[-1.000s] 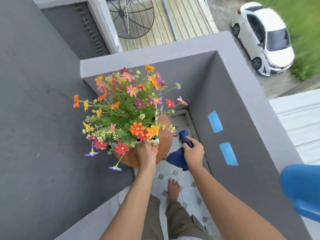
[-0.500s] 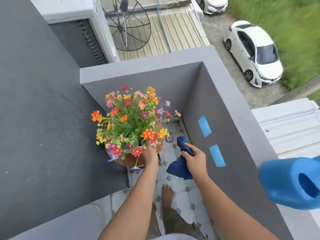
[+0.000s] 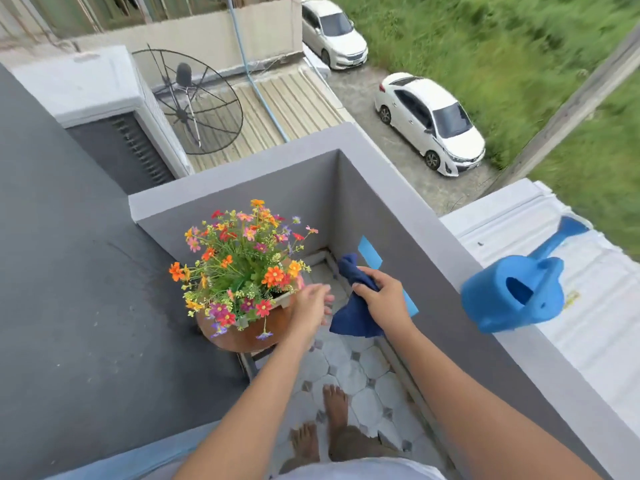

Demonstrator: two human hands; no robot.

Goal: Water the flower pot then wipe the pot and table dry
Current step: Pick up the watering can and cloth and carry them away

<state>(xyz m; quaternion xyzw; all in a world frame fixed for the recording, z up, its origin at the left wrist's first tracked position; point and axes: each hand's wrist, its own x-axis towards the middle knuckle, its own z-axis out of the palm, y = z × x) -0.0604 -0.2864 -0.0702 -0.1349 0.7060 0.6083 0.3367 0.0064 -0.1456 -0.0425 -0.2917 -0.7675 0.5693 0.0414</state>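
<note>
The flower pot (image 3: 268, 301), a pale squarish planter crowded with small orange, red, pink and purple blooms on thin green stems, sits on a round reddish-brown table (image 3: 242, 336) in the corner of a narrow balcony, tight against the dark grey wall. Just beside the pot's near rim hangs the left hand (image 3: 310, 306), blurred, fingers loosely spread and holding nothing; whether it touches the planter cannot be told, but it seems placed to steady it. The right hand (image 3: 384, 299) is closed around a bunched dark blue cloth (image 3: 353, 317), soft and limp, its loose end drooping above the tiled floor; it is held close to the pot, probably ready for the wiping step. On the flat top of the grey parapet (image 3: 398, 192) to the right stands a smooth blue plastic watering can (image 3: 516, 296), set aside, which suggests the watering is done.
</note>
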